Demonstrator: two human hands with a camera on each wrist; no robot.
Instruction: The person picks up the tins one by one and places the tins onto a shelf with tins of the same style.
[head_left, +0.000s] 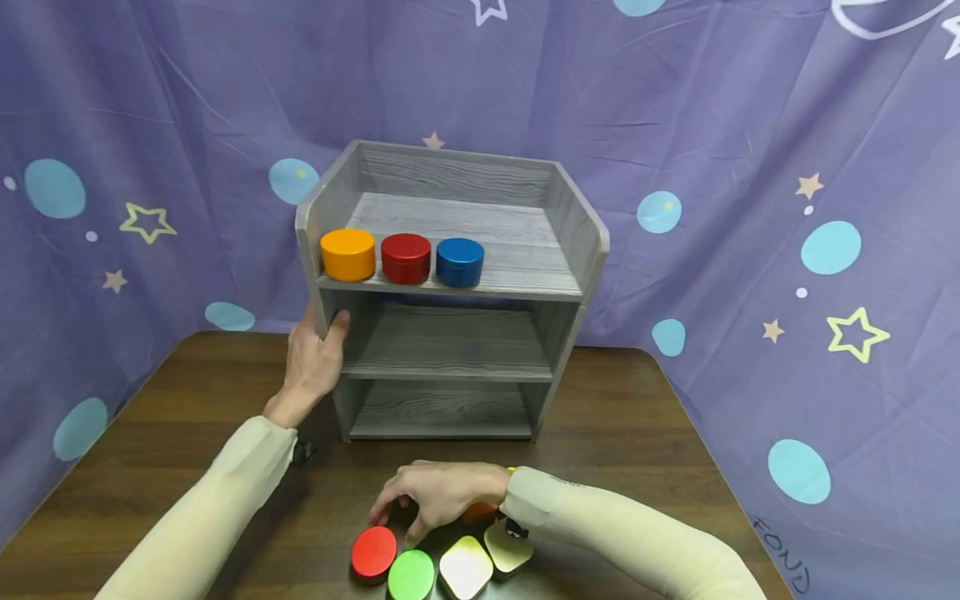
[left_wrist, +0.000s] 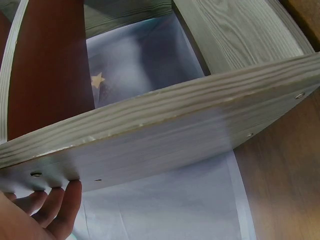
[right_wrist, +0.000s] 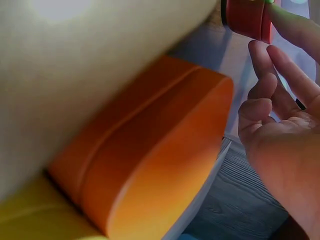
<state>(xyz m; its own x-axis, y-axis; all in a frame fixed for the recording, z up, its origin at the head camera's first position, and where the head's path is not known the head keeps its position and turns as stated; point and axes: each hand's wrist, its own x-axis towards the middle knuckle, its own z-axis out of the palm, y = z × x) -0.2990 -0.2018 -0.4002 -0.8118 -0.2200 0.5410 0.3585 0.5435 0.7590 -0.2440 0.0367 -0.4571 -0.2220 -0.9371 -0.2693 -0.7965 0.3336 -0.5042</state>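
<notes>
Backed by a purple star-printed curtain (head_left: 735, 125), beyond a brown wooden table (head_left: 622, 467). Gripping the left panel of a grey wooden shelf (head_left: 450, 342), at far middle, with the left hand (head_left: 311, 358). Hovering the right hand (head_left: 435, 492) at the near side, with fingers parted and slightly bent, just beside a bright red round tin (head_left: 373, 552); cannot tell whether touching. Topping the shelf, from left, with an orange tin (head_left: 348, 255), a dark red tin (head_left: 406, 259) and a blue tin (head_left: 460, 263).

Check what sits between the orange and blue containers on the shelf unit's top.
A red container, seen in the head view: it stands between the orange container and blue container on the shelf unit, narrow gaps either side.
</notes>
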